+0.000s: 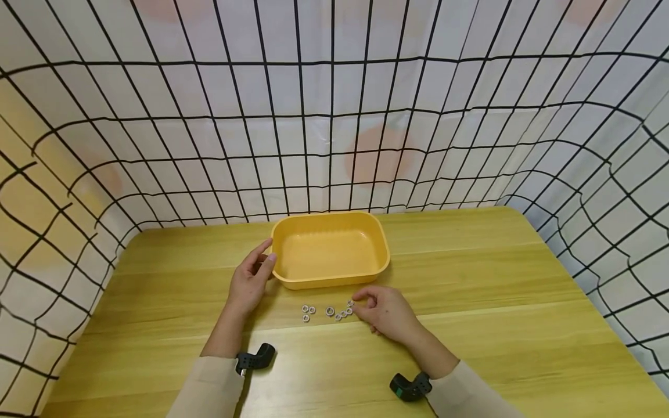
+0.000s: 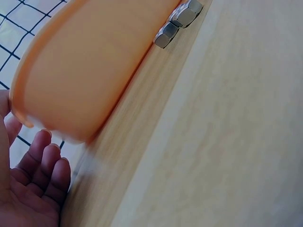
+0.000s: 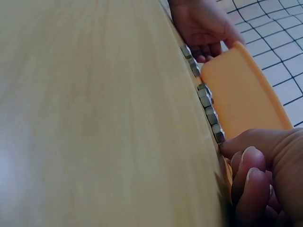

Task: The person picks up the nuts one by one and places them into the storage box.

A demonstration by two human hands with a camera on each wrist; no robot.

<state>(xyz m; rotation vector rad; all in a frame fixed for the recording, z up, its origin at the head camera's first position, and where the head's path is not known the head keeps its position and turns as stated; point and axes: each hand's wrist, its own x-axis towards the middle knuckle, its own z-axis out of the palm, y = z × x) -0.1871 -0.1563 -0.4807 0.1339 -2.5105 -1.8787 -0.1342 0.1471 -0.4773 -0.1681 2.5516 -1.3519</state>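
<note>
A yellow rectangular tray (image 1: 331,283), which looks orange in the wrist views, stands on the table. My left hand (image 1: 250,285) holds its left rim between thumb and forefinger; the other fingers curl loosely below the rim in the left wrist view. In front of the tray lie several small silver hex nuts, three grouped at left, a larger nut (image 1: 330,312) in the middle, and a short row at right. My right hand (image 1: 389,313) has thumb and forefinger at a nut (image 1: 350,303) at the row's right end, pinching it. The remaining right fingers are curled under.
The wooden table (image 1: 496,325) carries the tray near its back edge. A black wire grid (image 1: 334,116) rises behind and along both sides, with pale sheeting behind it. Each wrist wears a black strapped camera (image 1: 255,358).
</note>
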